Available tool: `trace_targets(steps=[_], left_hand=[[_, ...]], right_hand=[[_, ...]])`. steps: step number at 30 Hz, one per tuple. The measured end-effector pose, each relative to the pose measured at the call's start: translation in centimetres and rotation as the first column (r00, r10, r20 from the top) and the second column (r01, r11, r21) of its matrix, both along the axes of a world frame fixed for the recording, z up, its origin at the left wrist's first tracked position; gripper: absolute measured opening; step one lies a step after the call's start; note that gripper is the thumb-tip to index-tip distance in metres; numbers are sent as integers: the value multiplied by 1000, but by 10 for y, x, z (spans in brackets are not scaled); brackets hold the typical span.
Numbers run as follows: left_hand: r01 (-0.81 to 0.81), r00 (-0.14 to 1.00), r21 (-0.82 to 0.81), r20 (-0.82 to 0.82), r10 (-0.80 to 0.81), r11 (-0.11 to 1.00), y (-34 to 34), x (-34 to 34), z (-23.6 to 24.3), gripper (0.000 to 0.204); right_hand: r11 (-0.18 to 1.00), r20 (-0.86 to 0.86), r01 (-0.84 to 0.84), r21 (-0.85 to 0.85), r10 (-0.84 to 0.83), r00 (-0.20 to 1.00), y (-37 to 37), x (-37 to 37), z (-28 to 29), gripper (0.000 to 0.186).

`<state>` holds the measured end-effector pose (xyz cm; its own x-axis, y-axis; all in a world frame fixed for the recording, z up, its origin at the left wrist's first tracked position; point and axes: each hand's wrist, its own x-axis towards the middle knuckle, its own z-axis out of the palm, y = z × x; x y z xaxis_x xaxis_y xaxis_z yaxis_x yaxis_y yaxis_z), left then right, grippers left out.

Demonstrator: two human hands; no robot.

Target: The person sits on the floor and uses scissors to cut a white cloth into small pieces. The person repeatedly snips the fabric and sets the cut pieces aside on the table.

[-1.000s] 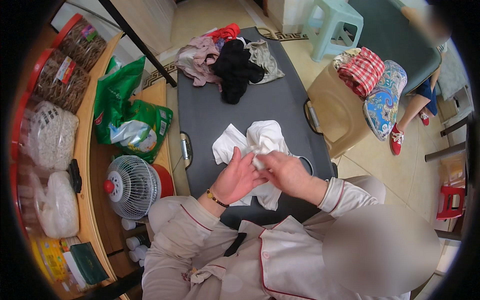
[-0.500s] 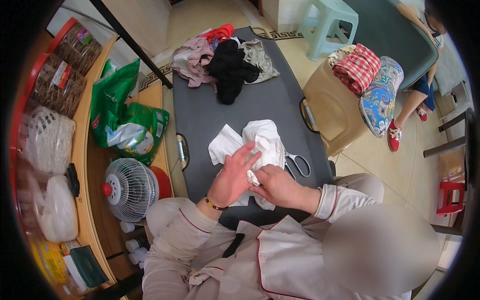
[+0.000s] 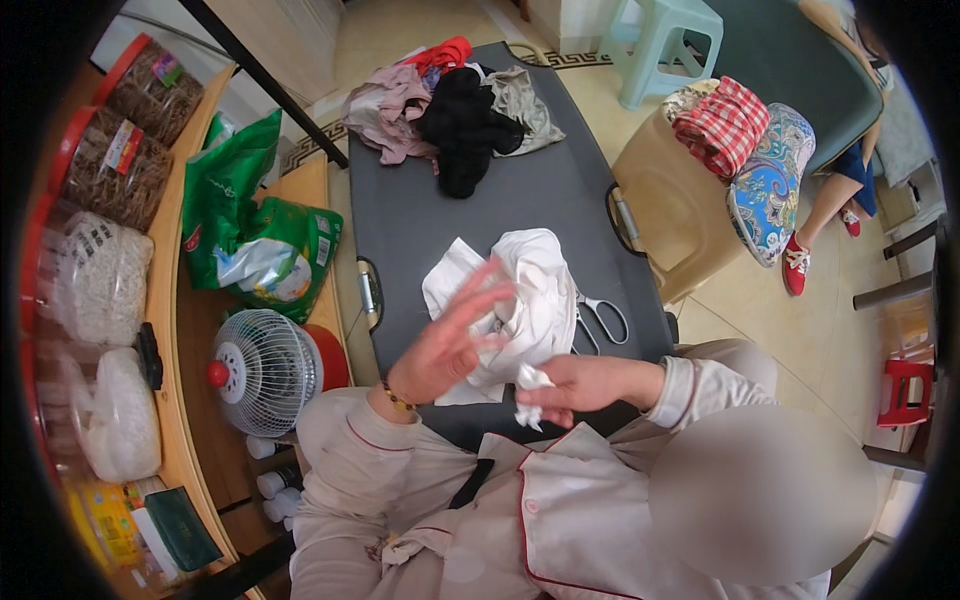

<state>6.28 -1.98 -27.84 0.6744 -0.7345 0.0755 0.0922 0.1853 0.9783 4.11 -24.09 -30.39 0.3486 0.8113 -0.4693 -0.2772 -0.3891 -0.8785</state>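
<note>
A small crumpled white wad point(image 3: 531, 385), cloth or tissue, is pinched between the thumb and fingers of my right hand point(image 3: 588, 384). My left hand point(image 3: 448, 348) is raised just left of it, empty, its fingers spread and slightly smeared by motion. Beyond both hands, white cloth point(image 3: 535, 290) lies loosely bunched on a dark grey padded surface point(image 3: 420, 215) with metal side handles. A pair of scissors point(image 3: 604, 322) with pale grips rests against the cloth's right side, its blades partly covered.
A heap of black, pink, red and grey clothes point(image 3: 465, 135) lies at the far end. Left are a wooden shelf with jars, a green bag point(image 3: 290, 250) and a small fan point(image 3: 265, 375). Right stand a beige stool point(image 3: 665, 210) bearing folded cloths and a pale green stool point(image 3: 665, 50); another person sits beyond.
My hands have come apart. My right hand has drawn the white wad toward me and slightly right; my left has let go, its fingers now spread.
</note>
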Motion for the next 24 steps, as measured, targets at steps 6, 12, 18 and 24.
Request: trace_targets(steps=[6, 12, 18, 24], left_hand=[[-152, 944, -269, -325, 59, 951, -3, 8, -13, 89], [-167, 812, -299, -582, -41, 940, -23, -4, -34, 87], [-171, 880, -307, -475, 5, 936, -30, -13, -25, 88], [-42, 998, 64, 41, 40, 997, -22, -16, -39, 55]], right_hand=[[886, 672, 456, 79, -385, 632, -20, 16, 17, 40], [933, 997, 352, 67, -77, 15, 19, -10, 0, 69], [938, 975, 334, -91, 15, 224, 23, -5, -5, 33], [952, 793, 200, -231, 65, 606, -6, 14, -26, 29]])
